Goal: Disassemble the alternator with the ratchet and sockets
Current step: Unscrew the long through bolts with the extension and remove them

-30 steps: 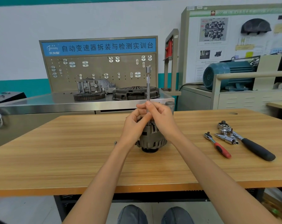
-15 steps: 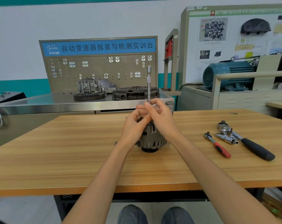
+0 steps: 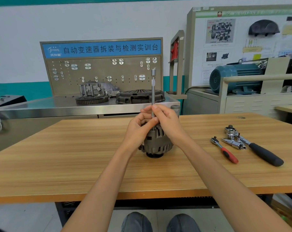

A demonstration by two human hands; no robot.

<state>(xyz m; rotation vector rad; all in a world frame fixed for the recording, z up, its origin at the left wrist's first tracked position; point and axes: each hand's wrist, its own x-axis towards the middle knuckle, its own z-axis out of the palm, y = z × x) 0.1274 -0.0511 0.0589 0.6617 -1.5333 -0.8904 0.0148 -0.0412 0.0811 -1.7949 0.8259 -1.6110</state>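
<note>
your left hand [image 3: 139,129] and right hand [image 3: 168,122] meet above the alternator [image 3: 156,144], both pinching the lower shaft of an upright extension bar [image 3: 153,91] whose socket end points up. the alternator stands at the middle of the wooden table [image 3: 75,161]. to your right lie a red-handled ratchet [image 3: 225,149], a black-handled ratchet [image 3: 257,148] and loose sockets [image 3: 234,143].

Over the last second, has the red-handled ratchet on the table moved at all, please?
No. The red-handled ratchet lies where it did, just left of the black-handled ratchet on the wooden table, same angle.
</note>
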